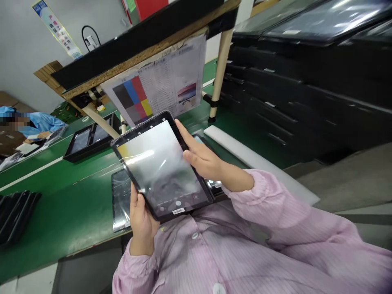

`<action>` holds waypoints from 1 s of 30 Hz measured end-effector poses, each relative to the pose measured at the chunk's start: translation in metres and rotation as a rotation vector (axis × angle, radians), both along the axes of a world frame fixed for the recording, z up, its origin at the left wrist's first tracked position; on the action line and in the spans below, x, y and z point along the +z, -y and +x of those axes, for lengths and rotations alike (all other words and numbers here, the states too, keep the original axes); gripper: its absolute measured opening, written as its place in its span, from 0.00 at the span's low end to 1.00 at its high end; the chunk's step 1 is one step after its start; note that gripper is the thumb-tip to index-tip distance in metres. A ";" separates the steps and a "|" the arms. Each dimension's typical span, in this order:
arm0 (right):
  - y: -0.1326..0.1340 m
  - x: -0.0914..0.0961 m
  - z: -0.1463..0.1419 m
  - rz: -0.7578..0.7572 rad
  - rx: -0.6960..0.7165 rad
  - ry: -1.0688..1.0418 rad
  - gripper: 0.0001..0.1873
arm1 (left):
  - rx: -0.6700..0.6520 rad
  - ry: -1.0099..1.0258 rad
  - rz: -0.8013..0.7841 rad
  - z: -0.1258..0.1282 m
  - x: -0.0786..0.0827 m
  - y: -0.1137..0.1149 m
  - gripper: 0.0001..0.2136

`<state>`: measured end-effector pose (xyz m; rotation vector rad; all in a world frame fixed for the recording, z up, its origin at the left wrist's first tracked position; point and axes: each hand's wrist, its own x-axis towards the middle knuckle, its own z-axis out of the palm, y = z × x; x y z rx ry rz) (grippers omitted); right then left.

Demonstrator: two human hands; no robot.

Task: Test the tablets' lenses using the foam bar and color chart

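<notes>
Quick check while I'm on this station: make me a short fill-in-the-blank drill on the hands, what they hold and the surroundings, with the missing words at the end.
1. The number of hands gripping the lit tablet is ____.
2. In the picture, the left hand sits ____ than the right hand.
3. The tabletop is coloured ____.
4. The co-worker's sleeve at far left is coloured ____.

Missing words: two; lower; green; blue.
</notes>
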<state>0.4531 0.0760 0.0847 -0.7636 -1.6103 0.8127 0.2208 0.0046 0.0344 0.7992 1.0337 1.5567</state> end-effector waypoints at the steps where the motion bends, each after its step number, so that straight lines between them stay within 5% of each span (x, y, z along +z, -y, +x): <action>1: -0.006 -0.009 0.006 -0.002 0.029 0.052 0.46 | -0.003 0.003 -0.047 -0.003 0.000 0.001 0.26; 3: -0.023 -0.031 0.025 -0.066 -0.022 0.148 0.47 | -0.007 0.015 -0.149 -0.011 -0.002 0.002 0.26; 7: -0.073 -0.076 0.076 -0.504 -0.478 0.464 0.33 | 0.085 -0.035 -0.369 -0.028 -0.016 -0.009 0.25; 13: -0.122 -0.105 0.096 -0.683 -0.471 0.425 0.20 | 0.058 -0.226 -0.399 -0.027 -0.037 -0.030 0.24; 18: -0.115 -0.100 0.091 -0.733 -0.398 0.171 0.25 | 0.108 -0.604 -0.149 -0.021 -0.028 -0.009 0.26; 21: -0.093 -0.094 0.093 -0.722 -0.301 0.018 0.28 | -0.299 -0.773 -0.023 -0.010 -0.033 0.021 0.22; 24: -0.067 -0.095 0.095 -0.689 -0.116 -0.219 0.34 | -0.813 -0.330 -0.353 0.013 -0.056 0.038 0.21; 26: -0.053 -0.101 0.095 -0.663 -0.069 -0.329 0.38 | -0.871 -0.078 -0.527 0.032 -0.073 0.039 0.28; 30: -0.030 -0.116 0.103 -0.631 -0.337 -0.359 0.44 | -0.828 0.119 -0.575 0.058 -0.088 0.034 0.37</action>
